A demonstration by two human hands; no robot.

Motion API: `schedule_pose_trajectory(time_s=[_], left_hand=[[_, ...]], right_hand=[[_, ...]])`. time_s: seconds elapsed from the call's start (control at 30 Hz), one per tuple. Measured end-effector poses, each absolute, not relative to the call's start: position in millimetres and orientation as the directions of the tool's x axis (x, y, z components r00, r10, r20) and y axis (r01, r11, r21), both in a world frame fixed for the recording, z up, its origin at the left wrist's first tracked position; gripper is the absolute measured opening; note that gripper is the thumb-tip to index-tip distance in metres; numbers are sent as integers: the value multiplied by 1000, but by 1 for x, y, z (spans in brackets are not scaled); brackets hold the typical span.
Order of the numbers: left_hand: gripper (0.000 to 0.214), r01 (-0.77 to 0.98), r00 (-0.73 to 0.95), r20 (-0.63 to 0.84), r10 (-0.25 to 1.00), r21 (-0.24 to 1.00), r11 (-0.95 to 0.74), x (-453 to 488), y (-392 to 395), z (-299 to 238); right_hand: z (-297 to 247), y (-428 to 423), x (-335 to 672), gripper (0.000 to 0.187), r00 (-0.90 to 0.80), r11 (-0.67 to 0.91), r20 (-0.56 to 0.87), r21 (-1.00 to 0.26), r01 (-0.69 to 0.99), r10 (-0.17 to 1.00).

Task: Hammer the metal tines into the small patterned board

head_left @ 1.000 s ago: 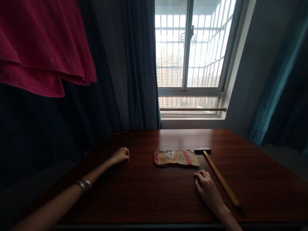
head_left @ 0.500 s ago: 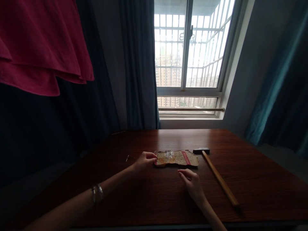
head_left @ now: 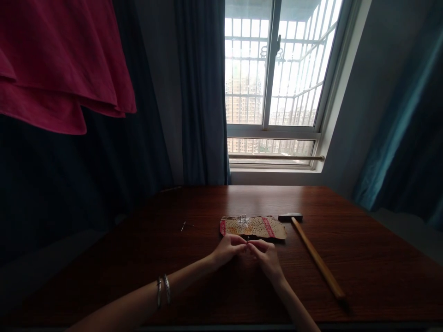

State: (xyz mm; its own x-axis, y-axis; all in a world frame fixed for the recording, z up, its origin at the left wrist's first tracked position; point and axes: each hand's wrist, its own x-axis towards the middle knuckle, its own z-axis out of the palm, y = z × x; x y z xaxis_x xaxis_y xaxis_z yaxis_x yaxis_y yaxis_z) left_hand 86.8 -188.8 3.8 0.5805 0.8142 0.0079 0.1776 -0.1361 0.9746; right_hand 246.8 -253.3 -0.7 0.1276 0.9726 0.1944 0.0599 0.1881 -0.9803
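Note:
My left hand (head_left: pixel 229 248) and my right hand (head_left: pixel 265 255) meet fingertip to fingertip on the dark wooden table (head_left: pixel 214 286), just in front of a small board (head_left: pixel 254 227). Both hands are pinched together around something tiny and dark that I cannot make out. The board is flat, tan and dotted, with pink stripes near each end, and several thin nails (head_left: pixel 242 218) stand upright in it. A hammer (head_left: pixel 313 253) with a long wooden handle lies to the right of the board, its dark head by the board's far right corner. Two bracelets circle my left wrist (head_left: pixel 162 290).
A few loose nails (head_left: pixel 183 226) lie on the table left of the board. Behind the table are a barred window (head_left: pixel 273 83), dark blue curtains (head_left: pixel 200 92) and a red cloth (head_left: pixel 58 60) hanging at upper left. The table's front edge runs along the bottom.
My left hand left the loose nails, passed the board's left end and came to the middle. My right hand slid left from beside the hammer handle to meet it.

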Motion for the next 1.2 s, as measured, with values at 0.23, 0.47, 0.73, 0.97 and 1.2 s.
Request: schedule_pose_trajectory(time_s=[0.23, 0.47, 0.73, 0.97, 1.2], left_hand=[[26, 195, 563, 60, 824, 960, -203, 86, -193, 10], [26, 354, 407, 255, 877, 841, -409, 60, -155, 10], [50, 436, 493, 416, 764, 642, -631, 50, -95, 6], [50, 375, 639, 368, 675, 617, -691, 74, -68, 0], [42, 364, 651, 319, 688, 664, -653, 88, -60, -13]], right_hand=[[2, -247, 245, 40, 114, 173, 178, -984, 51, 977], [4, -202, 270, 45, 186, 237, 253, -966, 103, 949], [4, -136, 280, 32, 120, 333, 394, -876, 349, 911], [-14, -122, 275, 26, 105, 335, 418, -833, 441, 902], [-19, -118, 277, 22, 83, 340, 434, -798, 498, 897]])
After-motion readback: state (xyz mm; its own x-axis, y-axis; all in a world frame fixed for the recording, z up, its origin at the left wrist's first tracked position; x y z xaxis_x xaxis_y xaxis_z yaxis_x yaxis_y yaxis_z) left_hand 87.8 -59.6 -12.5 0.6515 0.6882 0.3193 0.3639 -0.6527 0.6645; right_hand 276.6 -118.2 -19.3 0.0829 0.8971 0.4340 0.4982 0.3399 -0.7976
